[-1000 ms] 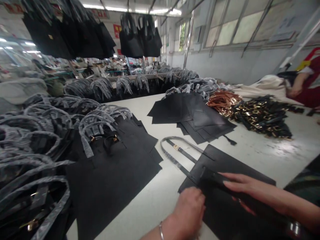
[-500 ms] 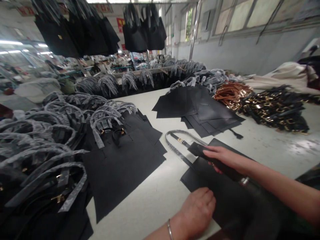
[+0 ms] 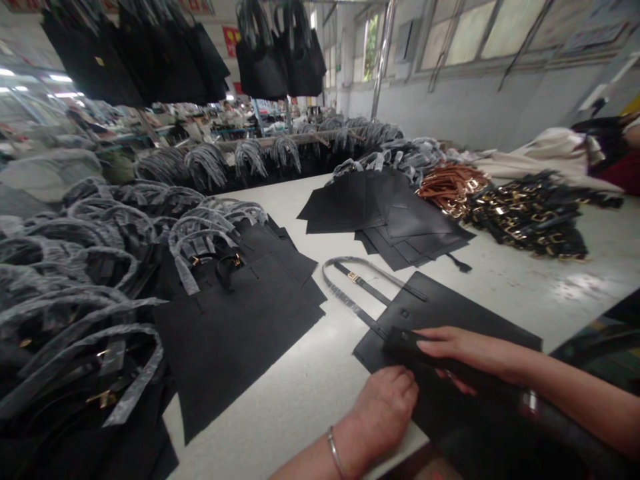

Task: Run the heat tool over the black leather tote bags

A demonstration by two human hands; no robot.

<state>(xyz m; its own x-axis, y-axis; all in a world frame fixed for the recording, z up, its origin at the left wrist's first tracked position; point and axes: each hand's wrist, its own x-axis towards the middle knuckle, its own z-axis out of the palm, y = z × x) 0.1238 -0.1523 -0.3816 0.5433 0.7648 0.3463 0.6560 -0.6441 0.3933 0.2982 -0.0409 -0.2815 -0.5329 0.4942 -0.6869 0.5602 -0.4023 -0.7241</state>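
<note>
A flat black bag panel (image 3: 480, 317) lies on the table in front of me. Its handle (image 3: 345, 303), wrapped in clear plastic, loops off the far left edge beside a narrow black strap with a gold buckle (image 3: 353, 277). My right hand (image 3: 457, 353) is closed around a long, black, box-like handheld tool (image 3: 403, 345), whose front end is over the panel near the base of the handle. What kind of tool it is I cannot make out. At the panel's left edge rests my left hand (image 3: 383, 407), fingers curled, with anything inside them hidden.
Black panels with wrapped handles (image 3: 240, 333) are piled on the left. More panels (image 3: 370, 207) lie at the back, beside brown straps (image 3: 453, 187) and black straps with gold buckles (image 3: 530, 213). Black bags (image 3: 280, 60) hang overhead. The pale table (image 3: 285, 400) shows between the piles.
My right hand has brought the black tool down and toward me, from the strap to the handle's base, uncovering the panel's far edge. My left hand stays curled by the panel's edge.
</note>
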